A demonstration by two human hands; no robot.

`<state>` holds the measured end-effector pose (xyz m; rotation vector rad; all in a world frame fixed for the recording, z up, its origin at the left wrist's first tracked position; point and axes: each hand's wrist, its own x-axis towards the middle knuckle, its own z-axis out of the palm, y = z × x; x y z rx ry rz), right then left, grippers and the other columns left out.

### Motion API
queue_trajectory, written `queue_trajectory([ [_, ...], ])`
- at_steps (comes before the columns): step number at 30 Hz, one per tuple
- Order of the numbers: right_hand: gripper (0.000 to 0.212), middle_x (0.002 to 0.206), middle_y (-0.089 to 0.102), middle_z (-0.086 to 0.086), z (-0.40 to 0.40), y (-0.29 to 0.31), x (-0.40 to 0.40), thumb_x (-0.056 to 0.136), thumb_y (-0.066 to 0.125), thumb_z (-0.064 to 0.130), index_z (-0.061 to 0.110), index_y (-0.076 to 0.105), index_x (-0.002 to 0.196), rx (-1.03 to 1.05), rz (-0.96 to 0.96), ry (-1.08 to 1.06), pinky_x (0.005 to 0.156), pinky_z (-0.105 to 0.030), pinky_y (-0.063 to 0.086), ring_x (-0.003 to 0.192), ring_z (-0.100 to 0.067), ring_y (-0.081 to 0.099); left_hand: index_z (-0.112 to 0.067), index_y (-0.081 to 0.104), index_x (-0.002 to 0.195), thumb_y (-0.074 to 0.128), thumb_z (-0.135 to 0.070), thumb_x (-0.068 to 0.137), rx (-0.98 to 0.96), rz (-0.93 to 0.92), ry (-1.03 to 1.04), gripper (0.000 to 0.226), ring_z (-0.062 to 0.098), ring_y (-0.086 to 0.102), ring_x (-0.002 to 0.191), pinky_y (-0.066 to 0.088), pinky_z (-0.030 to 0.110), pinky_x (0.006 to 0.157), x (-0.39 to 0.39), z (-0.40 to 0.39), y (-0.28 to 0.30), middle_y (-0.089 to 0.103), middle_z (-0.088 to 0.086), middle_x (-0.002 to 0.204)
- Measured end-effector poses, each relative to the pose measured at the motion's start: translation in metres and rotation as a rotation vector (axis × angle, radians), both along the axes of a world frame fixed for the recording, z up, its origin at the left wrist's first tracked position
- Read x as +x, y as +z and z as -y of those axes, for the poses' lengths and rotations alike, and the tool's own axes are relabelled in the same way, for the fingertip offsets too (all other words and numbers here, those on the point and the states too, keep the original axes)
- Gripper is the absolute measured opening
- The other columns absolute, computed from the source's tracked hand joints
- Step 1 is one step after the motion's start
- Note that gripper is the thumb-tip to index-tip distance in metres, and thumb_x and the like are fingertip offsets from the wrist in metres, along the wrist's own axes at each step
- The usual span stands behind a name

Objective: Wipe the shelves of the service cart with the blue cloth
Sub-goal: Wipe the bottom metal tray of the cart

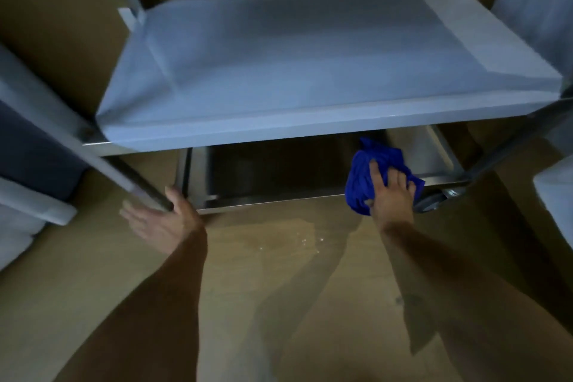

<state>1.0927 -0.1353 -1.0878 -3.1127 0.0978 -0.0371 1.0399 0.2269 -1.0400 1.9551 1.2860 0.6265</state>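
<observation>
Left hand [161, 220] spread open beside the cart's front post [136, 183], steadying nothing yet. Across to the right hand [392, 192], fingers flat, pressing the bunched blue cloth [372, 177] onto the bottom shelf [279, 195] near its right front corner. Best now: brace that post, sweep long strokes leftward.
</observation>
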Motion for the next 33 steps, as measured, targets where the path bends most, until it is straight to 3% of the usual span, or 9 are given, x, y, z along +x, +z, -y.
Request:
queue_trajectory([
  [2, 0.097, 0.148, 0.031, -0.029, -0.018, -0.004, -0.004, 0.081, 0.076, 0.029, 0.015, 0.018, 0.157, -0.011, -0.002, 0.019, 0.111, -0.058, 0.022, 0.135, -0.045, 0.032, -0.019, 0.042, 0.134, 0.036, -0.063, 0.091, -0.066, 0.087, -0.004, 0.062, 0.036, 0.057, 0.115, 0.044, 0.046, 0.099, 0.014, -0.028, 0.009, 0.060, 0.015, 0.128],
  [4, 0.101, 0.145, 0.037, -0.032, -0.051, -0.009, -0.004, 0.074, 0.083, 0.027, 0.011, 0.026, 0.155, -0.051, 0.004, 0.149, 0.108, -0.061, 0.031, 0.131, -0.048, 0.039, -0.012, 0.051, 0.113, 0.034, -0.057, 0.094, -0.036, 0.072, 0.042, 0.051, 0.038, 0.061, 0.100, 0.047, 0.045, 0.088, 0.025, -0.046, 0.016, 0.064, 0.020, 0.108],
  [7, 0.109, 0.134, 0.051, -0.032, -0.121, -0.014, 0.001, 0.053, 0.093, 0.029, 0.011, 0.040, 0.147, -0.062, 0.018, 0.368, 0.096, -0.060, 0.044, 0.119, -0.048, 0.054, -0.010, 0.051, 0.105, 0.036, -0.046, 0.100, 0.048, -0.016, -0.037, 0.040, 0.037, 0.063, 0.093, 0.047, 0.045, 0.086, 0.024, -0.058, 0.013, 0.066, 0.019, 0.099],
  [12, 0.089, 0.162, 0.008, -0.022, -0.287, -0.002, -0.003, 0.091, 0.061, 0.032, 0.024, 0.004, 0.158, 0.038, -0.116, 0.618, 0.119, -0.051, 0.008, 0.149, -0.037, 0.012, -0.009, 0.049, 0.100, 0.036, -0.049, 0.099, 0.084, -0.024, -0.082, 0.042, 0.039, 0.062, 0.087, 0.045, 0.043, 0.079, 0.022, -0.066, 0.008, 0.067, 0.020, 0.094],
  [17, 0.083, 0.163, -0.001, -0.017, -0.385, 0.003, 0.003, 0.094, 0.053, 0.039, 0.030, -0.001, 0.157, 0.084, -0.160, 0.695, 0.120, -0.052, 0.003, 0.151, -0.030, 0.002, -0.011, 0.048, 0.094, 0.033, -0.055, 0.097, 0.152, -0.018, -0.193, 0.047, 0.037, 0.062, 0.081, 0.050, 0.044, 0.077, 0.016, -0.086, 0.001, 0.066, 0.015, 0.087],
  [21, 0.083, 0.164, 0.005, -0.013, -0.358, -0.005, -0.003, 0.095, 0.051, 0.049, 0.029, 0.002, 0.158, 0.095, -0.129, 0.673, 0.120, -0.050, 0.002, 0.151, -0.029, 0.006, -0.012, 0.045, 0.099, 0.030, -0.057, 0.097, 0.146, -0.130, -0.181, 0.048, 0.038, 0.062, 0.086, 0.047, 0.044, 0.077, 0.015, -0.091, 0.003, 0.066, 0.017, 0.093],
  [25, 0.088, 0.165, 0.004, -0.011, -0.309, -0.002, -0.007, 0.093, 0.055, 0.046, 0.028, -0.002, 0.158, 0.131, -0.138, 0.555, 0.121, -0.050, 0.000, 0.151, -0.029, 0.005, -0.013, 0.042, 0.103, 0.028, -0.056, 0.099, 0.141, -0.184, -0.146, 0.045, 0.040, 0.063, 0.091, 0.046, 0.045, 0.079, 0.017, -0.080, 0.004, 0.065, 0.019, 0.099],
  [29, 0.083, 0.163, 0.016, -0.013, -0.186, -0.003, -0.005, 0.091, 0.053, 0.045, 0.027, 0.008, 0.158, 0.075, -0.085, 0.369, 0.120, -0.049, 0.008, 0.149, -0.029, 0.017, -0.012, 0.043, 0.110, 0.030, -0.051, 0.101, 0.126, -0.172, -0.083, 0.042, 0.038, 0.063, 0.095, 0.046, 0.048, 0.084, 0.018, -0.067, 0.009, 0.064, 0.018, 0.103],
  [33, 0.077, 0.161, 0.023, -0.016, -0.051, -0.002, -0.007, 0.091, 0.056, 0.039, 0.026, 0.018, 0.157, 0.114, -0.039, 0.009, 0.118, -0.051, 0.015, 0.145, -0.034, 0.026, -0.011, 0.045, 0.116, 0.032, -0.049, 0.102, 0.071, -0.153, -0.027, 0.042, 0.038, 0.060, 0.104, 0.044, 0.049, 0.090, 0.017, -0.057, 0.018, 0.062, 0.019, 0.113],
])
